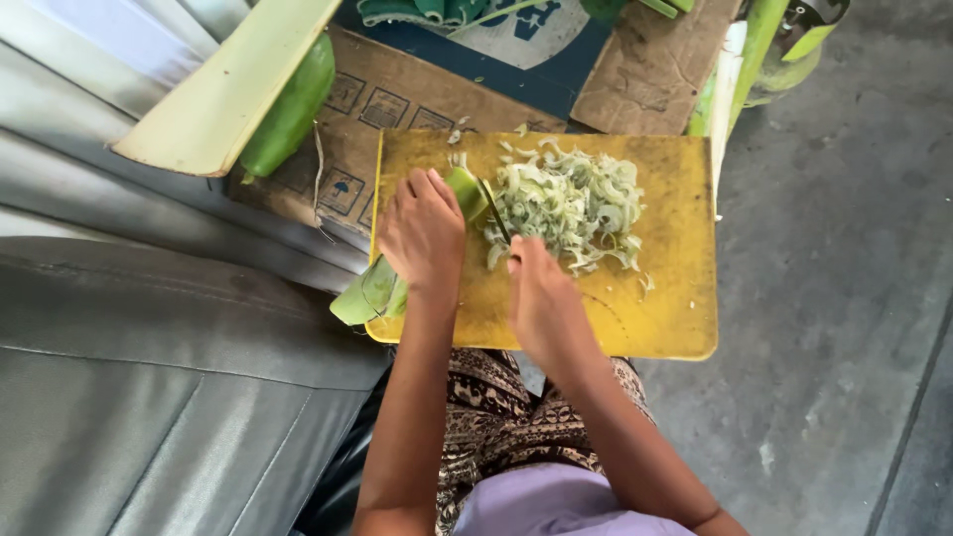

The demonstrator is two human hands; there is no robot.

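The left hand (422,233) presses down on a green stalk (397,273) lying slantwise across the near-left corner of a yellow board (675,298); its fingers are curled closed over the stalk, gripping it just behind the cut end (467,191); the stalk's other end juts off the board's edge behind the wrist. The right hand (541,298) is closed round a knife handle, hidden under the fist; the thin dark blade (493,210) runs forward from it and meets the stalk's cut end right beside the left fingertips. Past the blade, ahead of the right fingers, sits a heap of pale shreds (571,203); a few stray bits lie near the board's far edge.

The board rests on flattened cardboard (377,119) on the floor, with grey folds of sheeting to the left; a long split stalk (248,89) lies beyond the left hand.

The main risk, by the look of it, is the blade so close to the left fingertips; a slip on the smooth, curved stalk could bring the edge onto them. The stalk overhangs the board, so it may rock under pressure; the shreds may also spill off the far edge as the heap grows.
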